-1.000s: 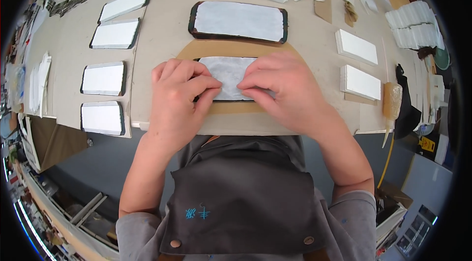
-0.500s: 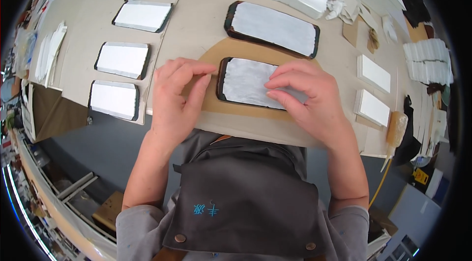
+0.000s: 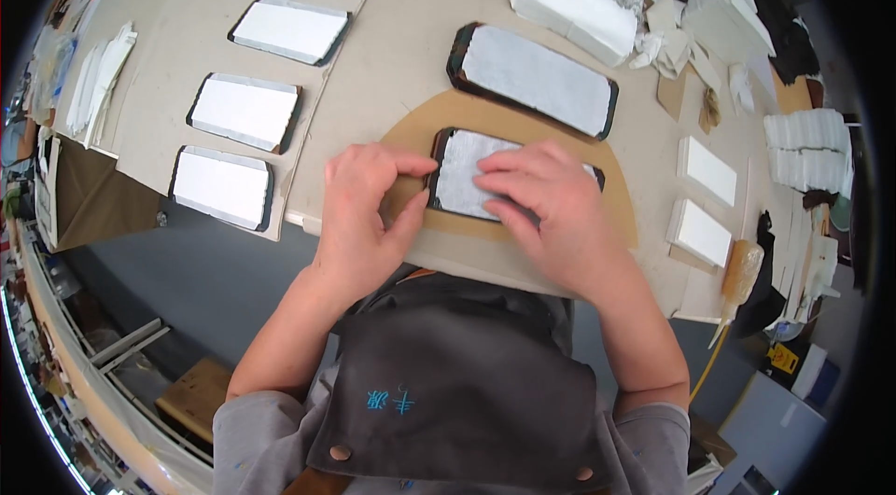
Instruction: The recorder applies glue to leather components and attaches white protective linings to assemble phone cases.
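In front of me lies a rectangular dark-edged panel with a pale grey-white sheet on top, resting on a tan rounded board. At the panel's left end is my left hand, its thumb and index finger apart, their tips at the dark edge. My right hand lies over the panel's right half, fingers apart with their tips on the pale sheet. It hides much of the panel's right part. Just beyond, a longer panel of the same kind lies slantwise across the far edge of the board.
Several white-topped, dark-edged pieces line the table's left side. A thick white block and scraps lie far right. Nearer on the right are two white stacks and a yellowish bottle with a nozzle. The table's front edge runs before my apron.
My right hand has moved left over the panel, its fingertips further onto the sheet. My left fingers have come up against the panel's left end. The whole view has shifted slightly.
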Demonstrator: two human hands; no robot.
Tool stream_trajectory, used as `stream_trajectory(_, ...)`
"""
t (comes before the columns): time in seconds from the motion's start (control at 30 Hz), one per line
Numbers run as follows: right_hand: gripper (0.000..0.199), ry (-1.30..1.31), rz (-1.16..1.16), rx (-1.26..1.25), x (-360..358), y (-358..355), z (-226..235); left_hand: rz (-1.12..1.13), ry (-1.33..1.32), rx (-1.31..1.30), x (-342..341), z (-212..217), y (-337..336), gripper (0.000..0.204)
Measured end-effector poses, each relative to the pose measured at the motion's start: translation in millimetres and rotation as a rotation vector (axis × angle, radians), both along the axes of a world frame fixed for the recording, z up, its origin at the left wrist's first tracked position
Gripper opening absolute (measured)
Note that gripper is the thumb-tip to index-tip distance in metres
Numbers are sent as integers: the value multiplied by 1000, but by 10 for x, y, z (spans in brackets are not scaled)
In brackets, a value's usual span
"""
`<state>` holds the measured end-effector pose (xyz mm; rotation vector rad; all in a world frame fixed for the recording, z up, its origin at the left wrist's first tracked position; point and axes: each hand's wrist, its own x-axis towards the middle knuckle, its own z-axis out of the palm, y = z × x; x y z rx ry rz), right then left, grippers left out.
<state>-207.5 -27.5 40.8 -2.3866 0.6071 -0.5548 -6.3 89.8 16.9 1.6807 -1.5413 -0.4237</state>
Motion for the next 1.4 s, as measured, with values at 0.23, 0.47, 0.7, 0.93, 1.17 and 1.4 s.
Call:
stream_trajectory(0.23, 30, 49, 45, -18, -7, 18, 24, -89, -192, 44, 12, 78, -3, 47)
stream_trajectory(0.47, 34, 73, -4, -17, -79, 23, 16, -109, -278, 56, -6, 146, -78, 48)
stream_trajectory(0.7, 30, 66, -65, -39, -297, 30, -28, -285, -248, 55, -14, 266, -198, 53)
stream_trajectory(0.93, 27, 167, -151, -197, -492, 59, -1, -412, -495, 174, -312, 228, -90, 69)
stream_trajectory(1.17, 22, 109, -255, -203, -692, 97, 15, -453, -550, 233, -460, 387, -204, 75)
stream_trajectory(1.4, 19, 104, -198, -250, -800, 73, -83, -505, -584, 301, -683, 291, -67, 79)
